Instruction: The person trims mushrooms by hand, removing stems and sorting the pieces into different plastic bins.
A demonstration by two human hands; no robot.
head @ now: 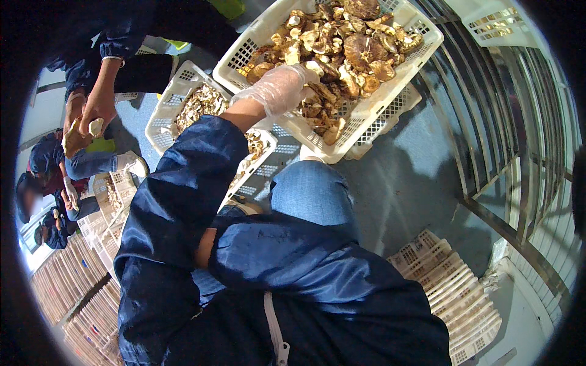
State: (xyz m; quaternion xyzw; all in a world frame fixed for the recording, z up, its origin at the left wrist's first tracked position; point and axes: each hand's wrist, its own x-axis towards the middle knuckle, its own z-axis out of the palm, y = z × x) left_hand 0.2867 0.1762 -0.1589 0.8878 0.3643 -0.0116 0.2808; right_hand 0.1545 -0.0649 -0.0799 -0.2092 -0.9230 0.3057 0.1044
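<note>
My left hand (286, 88), in a thin clear plastic glove, reaches over a large white plastic crate (300, 136) of brown and cream mushrooms (364, 50). Its fingertips are among the mushrooms, beside a pale stem end; whether they grip one is not clear. My right arm bends across my lap, with its bare wrist (206, 247) showing, and my right hand is hidden behind my left sleeve. A smaller white basket (158, 132) of chopped mushroom pieces (201, 106) stands left of the crate. Another white basket (270, 142) with mushroom pieces lies partly under my left forearm.
At the upper left, a co-worker's hands (94, 114) hold mushroom pieces. More people sit at far left near baskets (110, 196). Stacked white crates (451, 293) stand at lower right and lower left (68, 279). A metal rack (494, 210) runs along the right.
</note>
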